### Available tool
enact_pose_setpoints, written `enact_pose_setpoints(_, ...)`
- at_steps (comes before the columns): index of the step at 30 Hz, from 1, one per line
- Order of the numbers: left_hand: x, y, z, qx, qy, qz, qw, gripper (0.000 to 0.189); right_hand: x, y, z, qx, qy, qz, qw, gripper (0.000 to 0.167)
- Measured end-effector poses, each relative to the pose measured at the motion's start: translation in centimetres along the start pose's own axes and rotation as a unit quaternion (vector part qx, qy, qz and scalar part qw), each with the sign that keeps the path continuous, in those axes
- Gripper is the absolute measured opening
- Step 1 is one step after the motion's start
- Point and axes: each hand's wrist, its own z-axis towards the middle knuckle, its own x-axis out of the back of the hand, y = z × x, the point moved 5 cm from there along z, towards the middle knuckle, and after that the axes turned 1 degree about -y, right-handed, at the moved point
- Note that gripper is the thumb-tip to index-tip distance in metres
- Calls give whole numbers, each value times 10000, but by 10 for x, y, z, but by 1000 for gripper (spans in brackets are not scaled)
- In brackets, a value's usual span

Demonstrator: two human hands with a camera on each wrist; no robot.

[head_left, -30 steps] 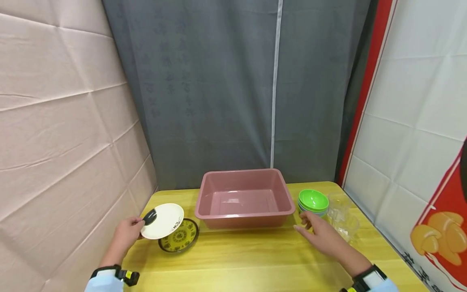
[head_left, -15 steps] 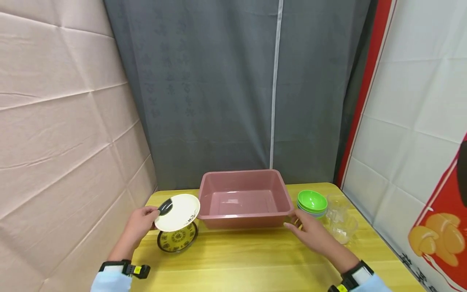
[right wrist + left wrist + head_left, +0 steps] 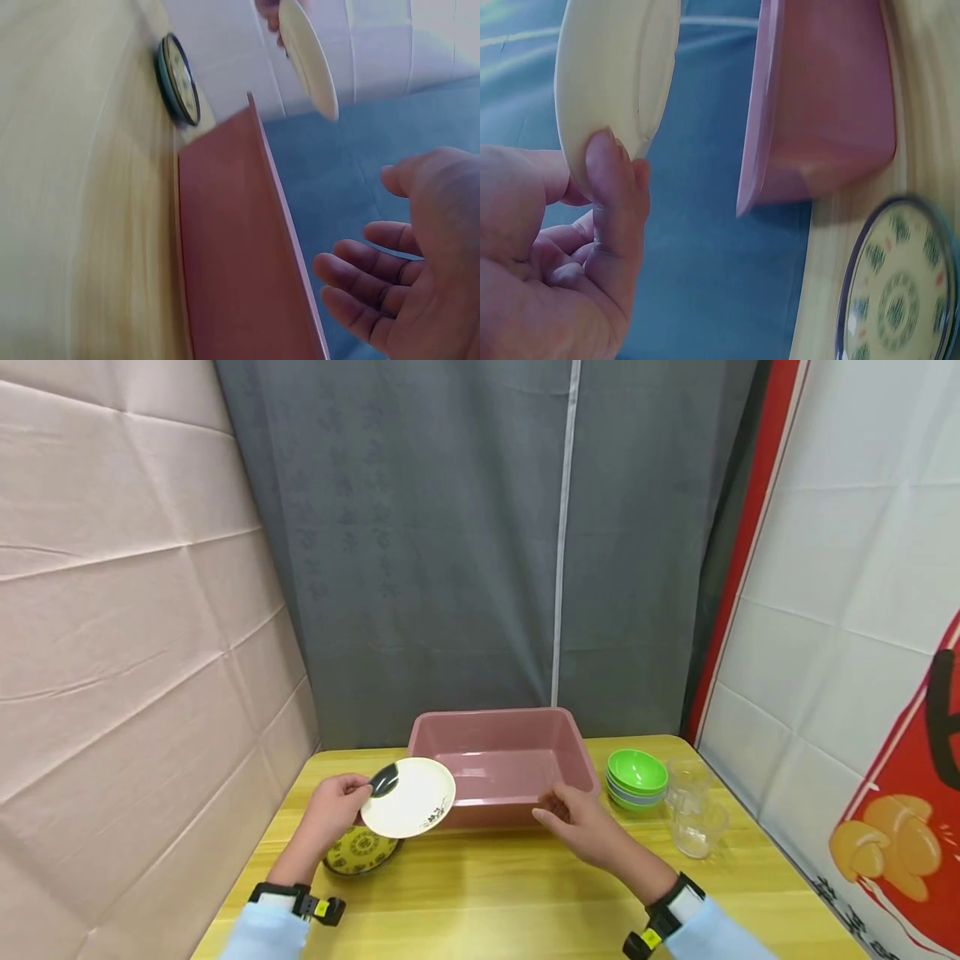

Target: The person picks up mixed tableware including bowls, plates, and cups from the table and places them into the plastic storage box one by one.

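Observation:
A white plate (image 3: 412, 797) with a dark patch and a small printed sprig is pinched at its left edge by my left hand (image 3: 336, 810). It hangs tilted above the table, just in front of the pink plastic basin (image 3: 487, 817). In the left wrist view, thumb and fingers grip the rim of the plate (image 3: 615, 67). Partly hidden below it lies a yellow patterned plate (image 3: 358, 852) with a dark rim. My right hand (image 3: 585, 827) hovers by the basin's front right corner. The right wrist view shows its fingers (image 3: 364, 262) loosely bent, holding nothing.
Right of the basin stands a stack of bowls (image 3: 636, 777), a green one on top. Clear glass cups (image 3: 697, 827) stand beside it near the table's right edge. A grey curtain (image 3: 435, 543) hangs behind the wooden table (image 3: 480, 902), with fabric walls on both sides.
My left hand has carried the white plate rightward, from the table's left side to the basin's front. My right hand has moved left, away from the bowls and toward the basin.

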Motion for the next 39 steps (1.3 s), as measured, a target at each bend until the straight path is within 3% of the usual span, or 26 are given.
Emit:
enact_pose_setpoints(9, -50, 17, -2, -152, -172, -484, 9986, 22, -27, -10, 18, -612, 179, 891, 9940, 26)
enact_pose_setpoints(16, -76, 32, -7, -413, -327, -699, 9962, 21, -39, -12, 25, -1262, 46, 2209, 9671, 38)
enact_pose_setpoints(21, -93, 35, -8, -575, -498, -900, 9930, 22, -42, -12, 25, -1587, 166, 2605, 9522, 33)
enact_pose_setpoints(27, -102, 35, -9, -599, -540, -935, 9923, 22, -42, -5, 23, -1806, 459, 2645, 9462, 26)
enact_pose_setpoints(31, -105, 38, -10, -678, -574, -880, 9922, 24, -40, -2, 22, -1930, 571, 2849, 9372, 27)
enact_pose_setpoints(39, -103, 40, -10, -761, -508, -609, 9939, 24, -35, 0, 24, -1962, 379, 3293, 9228, 29)
